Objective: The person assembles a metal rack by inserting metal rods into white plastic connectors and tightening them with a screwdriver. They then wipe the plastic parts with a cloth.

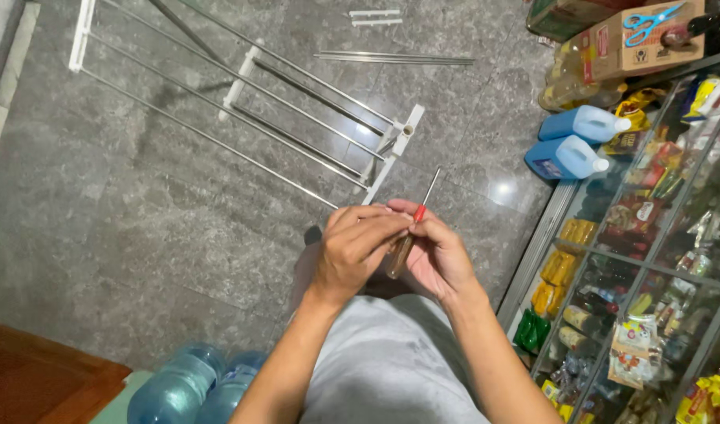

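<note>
Both your hands meet at the screwdriver [411, 228]: your right hand [437, 255] is wrapped around its handle, your left hand [352, 250] pinches near the red collar. Its shaft points up and away, toward the metal rack [242, 102] on the floor [140, 220].

A metal drying rack [242, 102] lay on the grey floor [140, 228] — two blue jugs [573, 141] stood beside a glass display case [650, 259], scissors [650, 21] on a carton [611, 51].

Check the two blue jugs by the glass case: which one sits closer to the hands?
The lower blue jug, lying beside the glass case. The other jug sits farther up the floor, nearer the cardboard box.
</note>
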